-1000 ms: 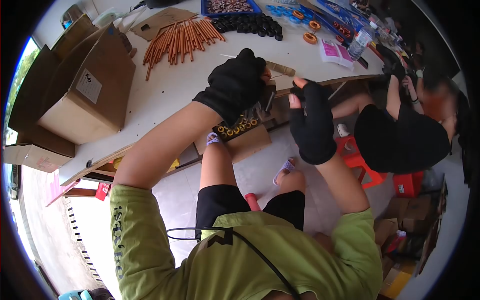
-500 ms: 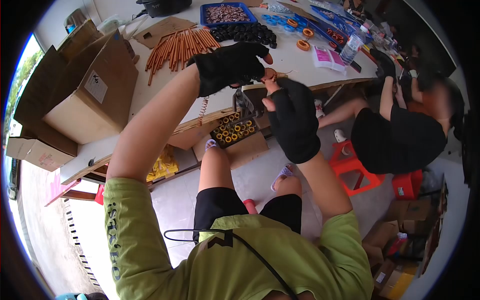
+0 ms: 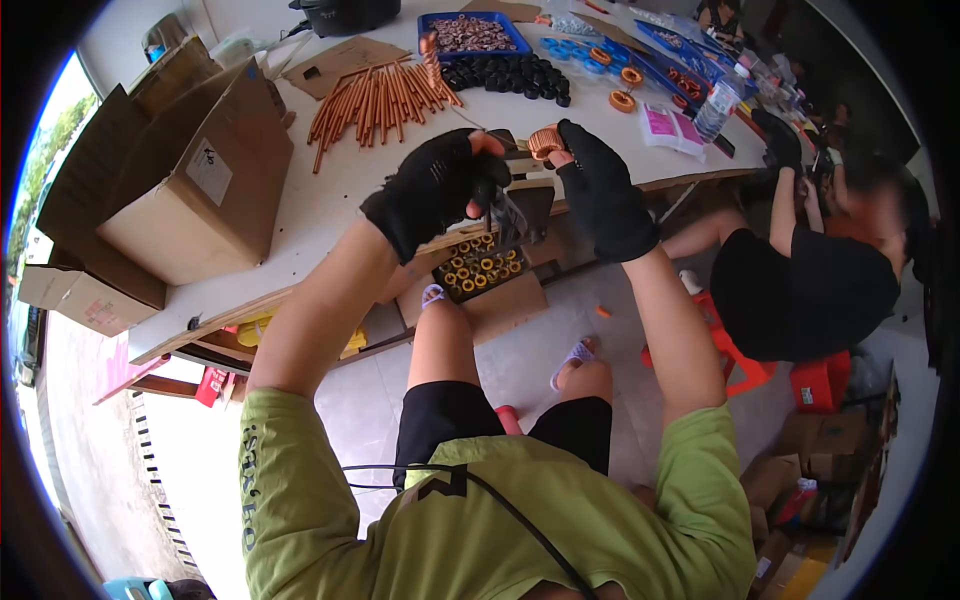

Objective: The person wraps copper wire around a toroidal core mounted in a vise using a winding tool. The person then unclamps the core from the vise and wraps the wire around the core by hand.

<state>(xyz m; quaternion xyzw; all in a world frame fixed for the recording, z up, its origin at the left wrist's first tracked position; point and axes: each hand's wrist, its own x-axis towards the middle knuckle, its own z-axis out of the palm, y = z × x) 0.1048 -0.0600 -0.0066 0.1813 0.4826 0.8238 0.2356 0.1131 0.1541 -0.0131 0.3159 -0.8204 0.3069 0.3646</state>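
Head view: left hand (image 3: 440, 190) and right hand (image 3: 605, 195) both raised at the front edge of the white table (image 3: 320, 215), apart from each other, each in a black glove with bare fingertips. Right hand: thumb and fingers closed on a copper-wound ring (image 3: 546, 142); the ring's far side and its centre hole cannot be made out. Left hand: fingers curled beside a dark metal fixture (image 3: 522, 212) at the table edge; palm hidden, so cannot tell whether anything is gripped. Fixture partly covered by the left hand; its shape is unclear.

Coiled copper strand (image 3: 431, 65) upright over the right end of the fanned copper-coloured rods (image 3: 370, 100); blurred, its lower end hard to follow. Behind: black pieces (image 3: 510, 78) in a heap, individual shapes indistinct; blue tray (image 3: 475, 35) of small ring-like parts. To the right: two orange wound rings (image 3: 622, 101), pink-and-white packet (image 3: 670, 125), clear bottle (image 3: 717, 108). Left end of table: open cardboard box (image 3: 200, 190), inside mostly in shadow.

Below the table edge: crate of yellow rings (image 3: 482, 265), upper part cut off from sight by the fixture. Far right: co-worker (image 3: 805, 290) in black, bent over beside a red stool (image 3: 745, 370); that person's hands are too dim to read.
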